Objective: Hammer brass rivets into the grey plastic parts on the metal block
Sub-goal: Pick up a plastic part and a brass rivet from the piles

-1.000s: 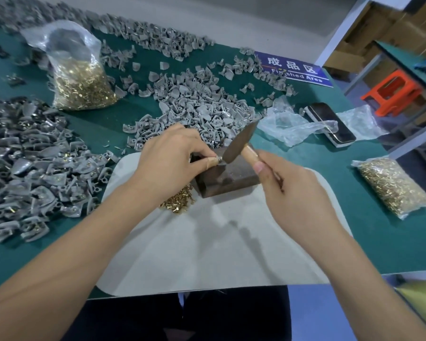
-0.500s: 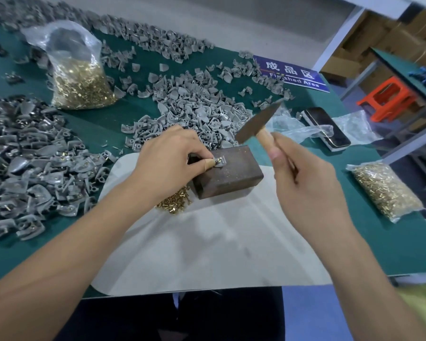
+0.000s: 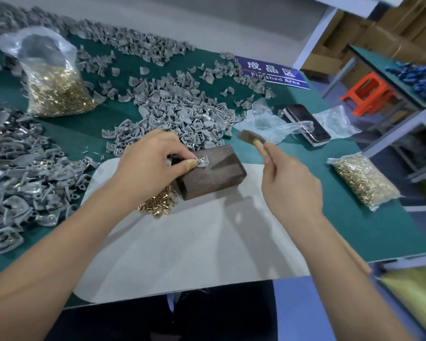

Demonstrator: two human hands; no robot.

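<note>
A dark brown metal block lies on a white sheet in the middle of the green table. On its near left corner sits one grey plastic part with a brass rivet in it. My left hand pinches that part against the block with thumb and forefinger. My right hand grips the wooden handle of a small hammer, whose blurred head hangs in the air to the right of and above the block. A heap of loose brass rivets lies just left of the block.
Piles of grey parts spread behind the block and at the left. Bags of rivets stand at the back left and right. A phone, crumpled plastic and a blue sign lie at the back right.
The hammer went from striking the part on the block to raised up and right, then swung lower and nearer the block again. My left hand kept holding the part.
</note>
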